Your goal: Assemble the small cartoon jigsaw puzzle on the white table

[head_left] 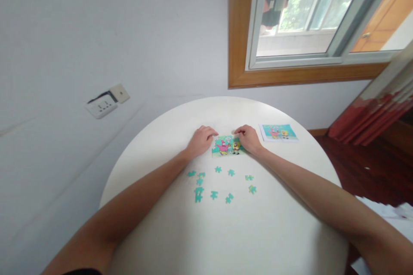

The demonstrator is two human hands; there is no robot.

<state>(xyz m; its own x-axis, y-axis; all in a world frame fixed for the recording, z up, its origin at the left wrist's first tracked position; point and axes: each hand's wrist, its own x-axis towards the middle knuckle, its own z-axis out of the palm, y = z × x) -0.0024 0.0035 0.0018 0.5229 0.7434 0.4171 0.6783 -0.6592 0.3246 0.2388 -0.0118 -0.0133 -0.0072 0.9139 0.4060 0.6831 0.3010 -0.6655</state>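
A rectangular, mostly green jigsaw puzzle [227, 148] lies on the round white table [226, 236] between the left hand [202, 139] and right hand [249, 137], both curled, grip impossible to tell; pink and yellow cartoon figures [222, 148] show.

The right hand [250, 138] is hiding part of the puzzle [226, 148] at its right side. The view's bottom edge is cutting off the worktop [219, 240], its right edge is cropping the curtain [374, 109], and the card's [279, 133] finer details are blurring.
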